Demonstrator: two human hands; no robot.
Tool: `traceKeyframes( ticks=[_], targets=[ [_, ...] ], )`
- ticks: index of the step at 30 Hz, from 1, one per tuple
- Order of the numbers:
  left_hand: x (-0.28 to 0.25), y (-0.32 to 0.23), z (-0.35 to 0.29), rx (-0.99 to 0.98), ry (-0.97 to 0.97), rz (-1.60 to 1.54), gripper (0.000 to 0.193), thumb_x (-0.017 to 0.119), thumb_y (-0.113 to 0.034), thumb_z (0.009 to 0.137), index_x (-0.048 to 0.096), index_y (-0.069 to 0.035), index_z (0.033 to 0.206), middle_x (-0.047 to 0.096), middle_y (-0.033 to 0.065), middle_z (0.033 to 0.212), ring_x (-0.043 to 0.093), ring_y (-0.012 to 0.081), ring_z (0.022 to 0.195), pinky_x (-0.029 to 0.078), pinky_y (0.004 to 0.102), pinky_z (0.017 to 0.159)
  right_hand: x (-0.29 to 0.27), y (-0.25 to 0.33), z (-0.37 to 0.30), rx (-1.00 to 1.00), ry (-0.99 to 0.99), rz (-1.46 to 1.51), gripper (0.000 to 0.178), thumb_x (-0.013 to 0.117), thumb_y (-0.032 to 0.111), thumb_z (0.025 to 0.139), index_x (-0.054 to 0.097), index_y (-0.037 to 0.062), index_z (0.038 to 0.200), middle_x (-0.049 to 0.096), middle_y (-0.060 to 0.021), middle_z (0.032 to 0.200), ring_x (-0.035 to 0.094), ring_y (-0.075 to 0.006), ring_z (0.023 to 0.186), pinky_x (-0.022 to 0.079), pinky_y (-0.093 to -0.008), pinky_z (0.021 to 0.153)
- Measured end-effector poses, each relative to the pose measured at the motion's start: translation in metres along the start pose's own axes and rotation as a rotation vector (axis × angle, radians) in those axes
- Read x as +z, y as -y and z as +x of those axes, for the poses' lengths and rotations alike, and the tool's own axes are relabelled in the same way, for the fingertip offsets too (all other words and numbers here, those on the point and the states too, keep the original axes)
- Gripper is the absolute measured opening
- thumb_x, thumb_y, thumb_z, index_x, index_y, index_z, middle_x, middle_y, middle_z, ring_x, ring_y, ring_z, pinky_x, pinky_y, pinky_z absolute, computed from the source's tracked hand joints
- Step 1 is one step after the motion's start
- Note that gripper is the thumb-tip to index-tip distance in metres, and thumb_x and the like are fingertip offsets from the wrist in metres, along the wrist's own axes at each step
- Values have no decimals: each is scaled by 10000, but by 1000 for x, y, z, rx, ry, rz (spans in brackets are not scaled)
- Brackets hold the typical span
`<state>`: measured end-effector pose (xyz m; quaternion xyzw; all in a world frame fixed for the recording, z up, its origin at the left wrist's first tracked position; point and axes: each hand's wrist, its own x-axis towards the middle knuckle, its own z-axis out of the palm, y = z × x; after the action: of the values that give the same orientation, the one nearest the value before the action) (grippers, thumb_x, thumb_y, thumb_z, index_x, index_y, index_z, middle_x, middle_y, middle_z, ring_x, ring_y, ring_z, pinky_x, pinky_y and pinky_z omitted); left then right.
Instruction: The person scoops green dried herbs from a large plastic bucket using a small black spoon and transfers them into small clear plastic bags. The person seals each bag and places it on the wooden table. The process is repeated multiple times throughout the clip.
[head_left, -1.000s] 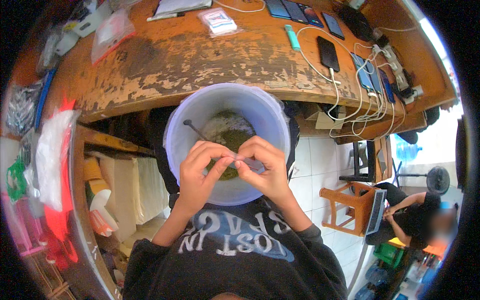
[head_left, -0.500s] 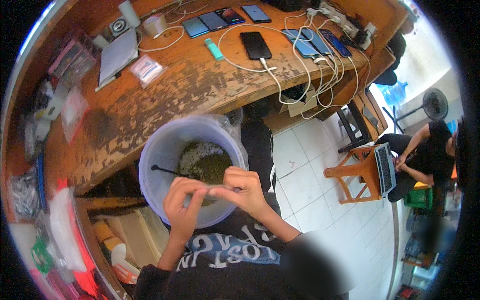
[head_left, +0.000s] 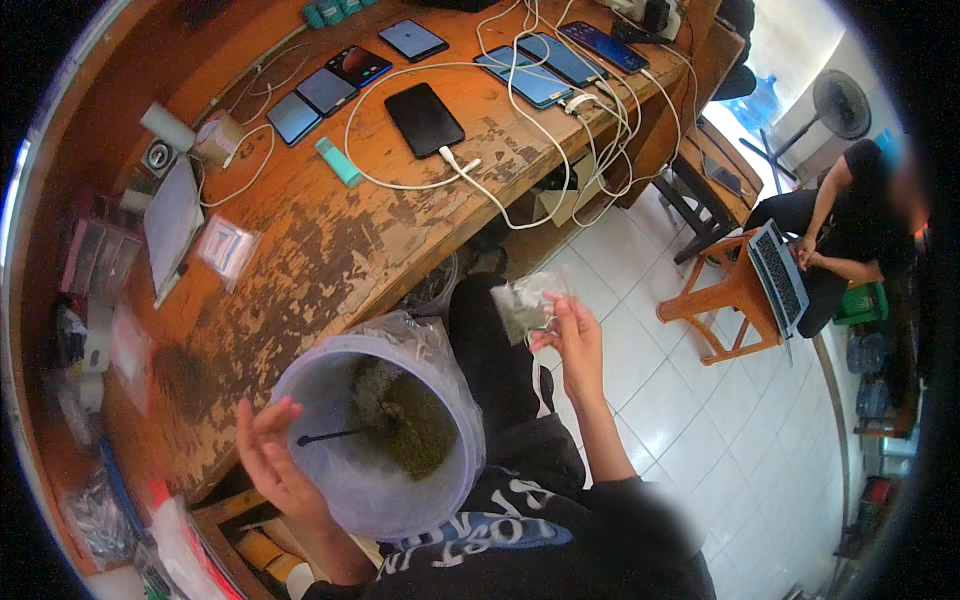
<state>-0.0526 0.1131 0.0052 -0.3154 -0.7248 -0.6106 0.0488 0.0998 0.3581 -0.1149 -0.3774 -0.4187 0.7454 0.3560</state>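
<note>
My right hand point(head_left: 572, 345) pinches a small clear zip bag point(head_left: 525, 305) by its edge, held up to the right of the bucket. Something greenish shows in the bottom of the bag. Beside the left rim of a pale lavender bucket point(head_left: 322, 395), my left hand point(head_left: 272, 460) has its fingers apart and holds nothing. Dark green, crumbly dried material point(head_left: 412, 432) lies in the bucket. A thin black stick-like handle point(head_left: 335, 436) leans in it; its other end is buried. Clear plastic film point(head_left: 435, 350) wraps the bucket's far side.
A worn wooden desk point(head_left: 330, 270) carries several phones, among them a black phone point(head_left: 425, 118) on a white cable. A mint-green stick point(head_left: 338, 162) and a pack of small bags point(head_left: 228, 250) lie there too. To the right, a person sits by a laptop point(head_left: 775, 265) on an orange stool point(head_left: 715, 305).
My hands were together over the bucket and have moved apart. The right has carried the bag right; the left has opened and gone left. The view has shifted.
</note>
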Motion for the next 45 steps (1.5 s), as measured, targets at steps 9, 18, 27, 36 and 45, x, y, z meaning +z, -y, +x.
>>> traceKeyframes(
  ticks=[9,18,27,36,45],
  targets=[
    [-28,19,43,-72,-213,223,327,390,-110,940,406,21,1239,577,130,970,560,180,882,453,308,818,67,-115,129,-169,68,-688,233,495,131,858,569,-16,1024,602,-236,879,620,-318,705,493,-360,606],
    [-48,39,65,-84,-162,243,324,443,-62,918,415,11,1233,572,119,1021,551,171,937,440,307,858,47,-184,170,-309,20,-845,242,601,100,763,601,10,987,649,-144,855,615,-294,766,486,-352,678],
    [-33,110,159,161,18,551,392,643,-162,806,519,-30,1154,554,120,1084,555,241,1000,434,321,877,112,18,42,-745,27,-356,132,460,48,868,555,-2,792,503,-41,726,442,-89,616,362,-215,544],
    [-55,168,225,30,235,614,213,691,-183,734,657,-31,878,603,108,1010,579,259,940,452,337,806,331,2,105,-1020,971,-633,110,571,41,777,561,16,883,543,-124,887,547,-277,827,444,-357,700],
    [-38,192,220,136,53,534,235,567,-231,832,671,-26,880,623,110,1033,562,281,982,424,364,855,358,-32,129,-1322,988,-826,126,600,55,740,585,13,857,535,-138,1007,513,-309,969,426,-380,837]
  ],
)
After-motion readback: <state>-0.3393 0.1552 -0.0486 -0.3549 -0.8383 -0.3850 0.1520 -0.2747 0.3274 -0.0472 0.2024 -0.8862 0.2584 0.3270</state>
